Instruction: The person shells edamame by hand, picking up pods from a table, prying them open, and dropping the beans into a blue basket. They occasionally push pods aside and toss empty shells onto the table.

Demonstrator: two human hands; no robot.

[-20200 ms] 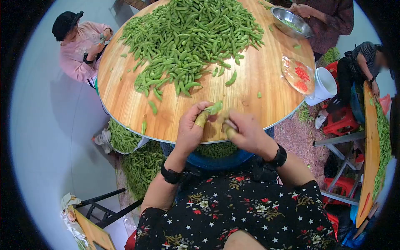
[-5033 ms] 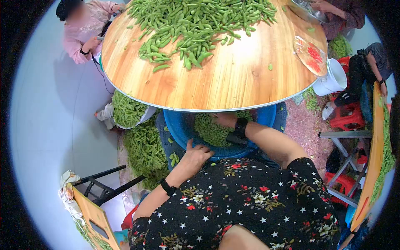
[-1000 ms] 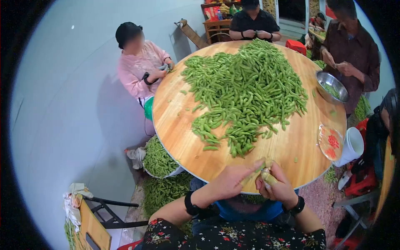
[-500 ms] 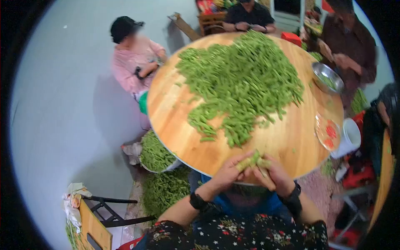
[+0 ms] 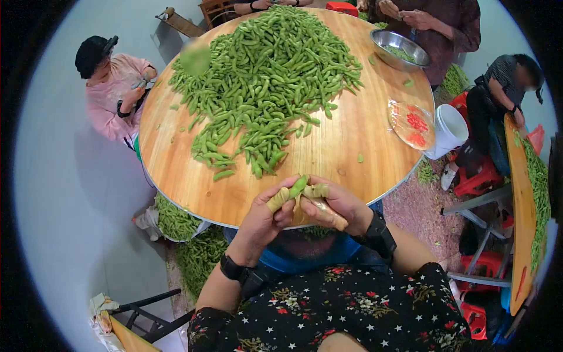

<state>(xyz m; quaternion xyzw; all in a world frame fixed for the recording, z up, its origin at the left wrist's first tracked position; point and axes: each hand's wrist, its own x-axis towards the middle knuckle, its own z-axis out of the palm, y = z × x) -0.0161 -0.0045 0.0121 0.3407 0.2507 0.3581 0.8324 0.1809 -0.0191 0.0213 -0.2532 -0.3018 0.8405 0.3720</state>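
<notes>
My left hand and my right hand meet at the near edge of a round wooden table. Between their fingertips is a green soybean pod, pinched from both sides. Pale yellowish covers wrap both thumbs. The right hand's fingers curl under, so their undersides are hidden. Just beyond, a large heap of soybean pods spreads over the table. Below my hands, a blue basin sits at my lap, its contents mostly hidden.
A steel bowl, a flat package with red print and a white bucket stand to the right. More pods fill a sack at lower left. Several people work around; a second table is at far right.
My view has shifted, so the table and heap appear farther left and higher. Both hands stay together around the pod. A seated person at the right is now more fully in view.
</notes>
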